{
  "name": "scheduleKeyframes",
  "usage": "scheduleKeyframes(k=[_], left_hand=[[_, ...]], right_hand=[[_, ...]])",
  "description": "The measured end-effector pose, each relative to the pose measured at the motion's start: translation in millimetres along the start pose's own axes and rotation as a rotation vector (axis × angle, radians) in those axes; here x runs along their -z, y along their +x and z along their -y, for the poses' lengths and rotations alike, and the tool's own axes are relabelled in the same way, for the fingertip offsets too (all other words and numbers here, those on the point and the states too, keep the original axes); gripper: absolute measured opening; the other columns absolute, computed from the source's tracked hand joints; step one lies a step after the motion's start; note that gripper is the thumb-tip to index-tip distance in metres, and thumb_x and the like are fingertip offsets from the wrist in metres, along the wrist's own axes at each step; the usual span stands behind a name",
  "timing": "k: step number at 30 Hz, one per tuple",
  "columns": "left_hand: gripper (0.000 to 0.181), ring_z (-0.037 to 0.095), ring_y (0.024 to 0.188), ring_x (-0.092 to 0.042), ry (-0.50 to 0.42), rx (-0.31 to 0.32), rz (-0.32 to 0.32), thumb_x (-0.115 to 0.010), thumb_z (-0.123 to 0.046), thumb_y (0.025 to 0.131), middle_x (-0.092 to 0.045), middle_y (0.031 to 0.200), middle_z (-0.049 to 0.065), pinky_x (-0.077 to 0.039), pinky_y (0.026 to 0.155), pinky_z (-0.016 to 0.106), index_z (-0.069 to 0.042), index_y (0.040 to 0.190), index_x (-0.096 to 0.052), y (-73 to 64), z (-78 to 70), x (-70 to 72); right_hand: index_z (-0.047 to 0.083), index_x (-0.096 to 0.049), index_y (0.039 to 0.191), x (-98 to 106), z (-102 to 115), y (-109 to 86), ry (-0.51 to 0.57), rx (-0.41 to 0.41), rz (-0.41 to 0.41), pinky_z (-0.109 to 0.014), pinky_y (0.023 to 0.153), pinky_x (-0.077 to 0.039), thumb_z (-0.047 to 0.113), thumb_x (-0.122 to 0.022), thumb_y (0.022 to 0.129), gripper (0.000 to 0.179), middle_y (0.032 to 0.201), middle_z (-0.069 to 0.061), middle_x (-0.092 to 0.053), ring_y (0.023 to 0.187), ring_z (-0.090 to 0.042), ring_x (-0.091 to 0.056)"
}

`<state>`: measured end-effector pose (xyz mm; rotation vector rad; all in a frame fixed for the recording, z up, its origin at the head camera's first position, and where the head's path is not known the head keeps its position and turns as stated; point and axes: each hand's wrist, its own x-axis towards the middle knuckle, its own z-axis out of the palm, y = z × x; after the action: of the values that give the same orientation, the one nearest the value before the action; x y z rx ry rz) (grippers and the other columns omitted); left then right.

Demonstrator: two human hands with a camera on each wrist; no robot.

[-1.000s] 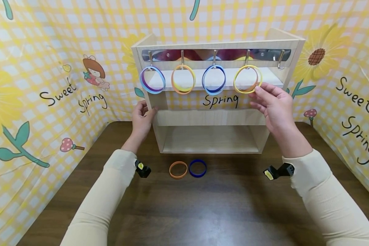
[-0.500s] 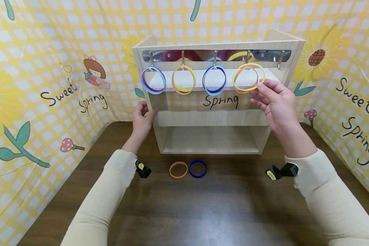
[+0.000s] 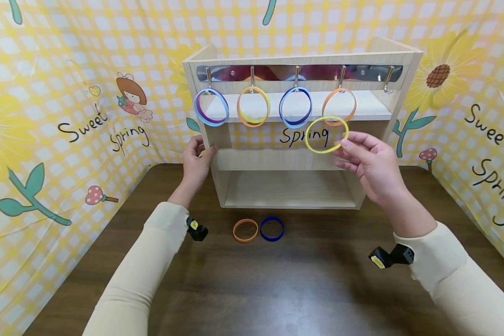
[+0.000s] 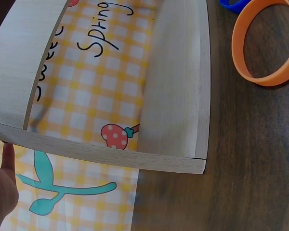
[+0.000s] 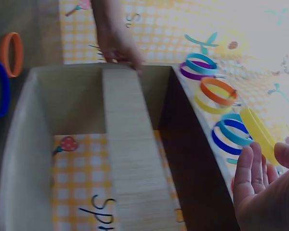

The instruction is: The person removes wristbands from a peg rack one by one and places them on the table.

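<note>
My right hand [image 3: 374, 165] pinches a yellow silicone wristband [image 3: 324, 151] between thumb and fingers. The band is off the hooks, in front of the shelf and slightly below the fourth hook, where an orange wristband [image 3: 354, 105] hangs. With the left hand [image 3: 196, 161] I grip the left side panel of the wooden shelf [image 3: 277, 161], thumb at its front edge. The first three hooks carry paired wristbands: light blue with purple [image 3: 196, 112], orange with yellow [image 3: 239, 109], and dark blue with light blue [image 3: 281, 109].
An orange wristband [image 3: 235, 234] and a dark blue wristband [image 3: 272, 239] lie side by side on the dark wooden table [image 3: 273, 289], before the shelf. A fifth hook [image 3: 388, 80] is at the right end of the metal rail. Checked cloth [image 3: 67, 60] surrounds the table.
The yellow wristband has come off the fourth hook and moved down and toward me in my right hand. The orange band there stays hanging. My left hand keeps its place.
</note>
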<state>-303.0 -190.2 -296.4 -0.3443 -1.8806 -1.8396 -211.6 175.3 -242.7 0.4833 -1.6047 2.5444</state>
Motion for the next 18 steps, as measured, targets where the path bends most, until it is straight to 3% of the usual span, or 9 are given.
scheduleKeyframes(k=[10,18], left_hand=[[0.025,0.015,0.096,-0.056,-0.014,-0.013,-0.017,-0.064,0.0,0.088,-0.058,0.098,-0.001,-0.049,0.076,0.025,0.001,0.112,-0.06,2.7,1.9,1.1],[0.034,0.012,0.093,-0.057,-0.008,-0.023,-0.008,-0.063,0.001,0.088,-0.058,0.1,0.003,-0.05,0.074,0.024,0.011,0.119,-0.054,2.4,3.8,-0.1]], right_hand=[[0.007,-0.068,0.098,13.6,-30.5,-14.5,-0.113,-0.121,0.033,-0.031,0.074,-0.056,0.005,-0.065,0.093,0.007,0.09,-0.007,-0.072,0.083,-0.017,-0.07],[0.008,-0.062,0.103,31.6,-59.4,-22.1,-0.217,-0.246,0.027,-0.032,0.078,-0.056,0.007,-0.063,0.094,0.009,0.093,-0.003,-0.07,0.089,-0.017,-0.069]])
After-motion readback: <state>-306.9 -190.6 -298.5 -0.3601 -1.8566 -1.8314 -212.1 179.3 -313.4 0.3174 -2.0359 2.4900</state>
